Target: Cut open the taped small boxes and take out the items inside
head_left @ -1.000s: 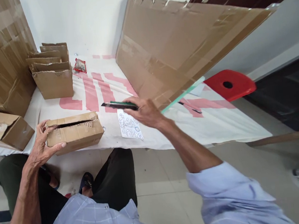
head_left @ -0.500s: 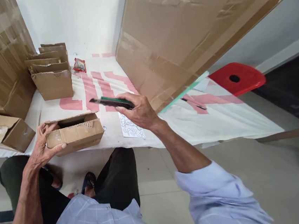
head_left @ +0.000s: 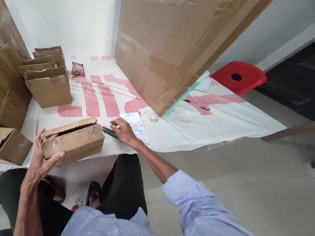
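At the table's front edge, my left hand (head_left: 40, 153) grips the left end of a small cardboard box (head_left: 78, 145), thumb on the near side and fingers behind. The box's top has a narrow dark gap beneath a raised rear flap. Just right of the box, my right hand (head_left: 123, 130) is low over the cloth, fingers closed on a green and black utility knife (head_left: 110, 133). The knife's tip points toward the box's right end, and part of its handle is hidden by the hand. A sheet of paper with printed shapes (head_left: 137, 127) lies behind that hand.
Several open cardboard boxes (head_left: 50, 91) stand in a row at back left, near a red packet (head_left: 77, 69). Another box (head_left: 5, 143) sits at far left. A large cardboard panel (head_left: 164, 47) leans across the back. A red stool (head_left: 237, 77) is beyond the table, right.
My right hand has come down and left with the utility knife, from above the table to beside the box. The box's rear flap sits closer over the opening. The view has shifted slightly.
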A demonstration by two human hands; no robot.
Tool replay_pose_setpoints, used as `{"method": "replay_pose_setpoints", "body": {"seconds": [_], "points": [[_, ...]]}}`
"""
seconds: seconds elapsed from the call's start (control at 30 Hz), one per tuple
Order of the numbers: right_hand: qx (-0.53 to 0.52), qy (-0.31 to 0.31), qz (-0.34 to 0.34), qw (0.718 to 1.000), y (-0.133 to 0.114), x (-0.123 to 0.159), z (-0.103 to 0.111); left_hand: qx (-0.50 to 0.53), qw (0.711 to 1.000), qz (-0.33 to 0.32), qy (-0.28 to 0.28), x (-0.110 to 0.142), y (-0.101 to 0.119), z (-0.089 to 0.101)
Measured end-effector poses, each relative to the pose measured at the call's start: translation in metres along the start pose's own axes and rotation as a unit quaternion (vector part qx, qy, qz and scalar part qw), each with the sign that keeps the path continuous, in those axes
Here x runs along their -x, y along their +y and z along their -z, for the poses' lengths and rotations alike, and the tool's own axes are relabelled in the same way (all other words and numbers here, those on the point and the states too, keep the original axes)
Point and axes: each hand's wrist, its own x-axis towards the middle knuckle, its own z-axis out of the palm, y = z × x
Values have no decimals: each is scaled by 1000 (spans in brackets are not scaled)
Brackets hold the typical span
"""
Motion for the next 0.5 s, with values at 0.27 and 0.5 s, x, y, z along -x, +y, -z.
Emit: {"method": "replay_pose_setpoints", "body": {"seconds": [0.27,0.5], "points": [[-68,-41,119,990,-52,-15,21,-5,1000,-5,13,-2,0,0],[235,-161,-17,958,-24,-4,13,15,999,26,36,-1,-4,-1]]}}
